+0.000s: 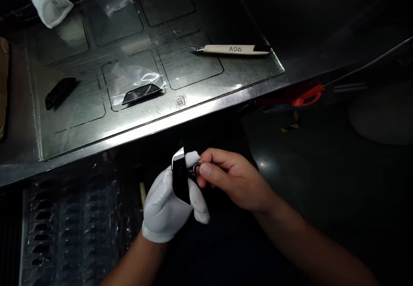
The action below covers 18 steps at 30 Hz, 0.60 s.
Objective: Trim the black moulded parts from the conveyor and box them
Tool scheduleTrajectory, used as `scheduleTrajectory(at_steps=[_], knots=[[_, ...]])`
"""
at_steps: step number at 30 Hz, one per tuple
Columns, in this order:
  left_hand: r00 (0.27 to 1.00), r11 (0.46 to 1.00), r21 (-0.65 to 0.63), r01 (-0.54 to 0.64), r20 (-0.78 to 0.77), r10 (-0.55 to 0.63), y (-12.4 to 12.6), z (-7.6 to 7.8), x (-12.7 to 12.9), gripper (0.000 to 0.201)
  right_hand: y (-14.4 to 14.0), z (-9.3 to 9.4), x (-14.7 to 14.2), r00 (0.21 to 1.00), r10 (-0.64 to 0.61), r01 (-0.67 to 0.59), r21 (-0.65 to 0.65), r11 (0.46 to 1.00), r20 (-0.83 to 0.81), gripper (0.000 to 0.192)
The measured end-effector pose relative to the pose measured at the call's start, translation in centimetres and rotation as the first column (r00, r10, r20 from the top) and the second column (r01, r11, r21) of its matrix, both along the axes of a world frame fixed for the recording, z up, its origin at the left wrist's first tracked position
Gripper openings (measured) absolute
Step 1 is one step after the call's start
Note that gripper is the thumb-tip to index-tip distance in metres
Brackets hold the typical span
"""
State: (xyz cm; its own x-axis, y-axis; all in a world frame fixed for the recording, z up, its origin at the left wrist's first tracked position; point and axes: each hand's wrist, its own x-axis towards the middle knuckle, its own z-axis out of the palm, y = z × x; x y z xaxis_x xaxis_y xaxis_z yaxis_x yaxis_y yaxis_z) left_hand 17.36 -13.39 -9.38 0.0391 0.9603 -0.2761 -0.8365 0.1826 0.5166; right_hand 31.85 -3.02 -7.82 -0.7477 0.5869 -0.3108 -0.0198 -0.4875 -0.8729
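Note:
My left hand point(167, 208), in a white glove, grips a glossy black trapezoid-shaped plastic part point(180, 176) by its edges, below the bench's front edge. My bare right hand point(232, 176) pinches a small black curved piece point(195, 168) between thumb and forefinger, right at the side of the part. Whether that piece is joined to the part I cannot tell. On the bench, a similar black part point(142, 93) lies on a clear plastic bag point(135, 77). Another dark part point(60, 92) rests farther left.
A craft knife point(234, 49) marked A06 lies on the glass sheet point(80, 137), blade pointing left. A white glove point(50, 4) sits at the back left. Lower left, a clear tray point(75, 217) holds several black parts. A red-handled object point(308, 96) is beyond the bench edge.

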Motion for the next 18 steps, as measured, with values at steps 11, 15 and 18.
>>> scheduleTrajectory(at_steps=[11,15,18], knots=[[0.991,0.96,-0.254,0.118,-0.034,-0.131,-0.3,-0.6,-1.2,0.076,1.1,-0.9,1.4,0.997,-0.049,-0.015,0.762,0.647,0.061,0.019],[0.998,0.994,-0.099,0.056,-0.023,-0.058,-0.7,-0.6,-1.3,0.053,2.3,-1.1,1.8,0.992,0.081,-0.12,0.881,0.457,0.092,0.023],[0.999,0.996,-0.081,0.028,-0.037,-0.031,-1.2,-0.8,-0.9,0.042,2.4,-0.7,1.9,0.987,0.12,-0.148,0.882,0.447,0.105,0.023]])
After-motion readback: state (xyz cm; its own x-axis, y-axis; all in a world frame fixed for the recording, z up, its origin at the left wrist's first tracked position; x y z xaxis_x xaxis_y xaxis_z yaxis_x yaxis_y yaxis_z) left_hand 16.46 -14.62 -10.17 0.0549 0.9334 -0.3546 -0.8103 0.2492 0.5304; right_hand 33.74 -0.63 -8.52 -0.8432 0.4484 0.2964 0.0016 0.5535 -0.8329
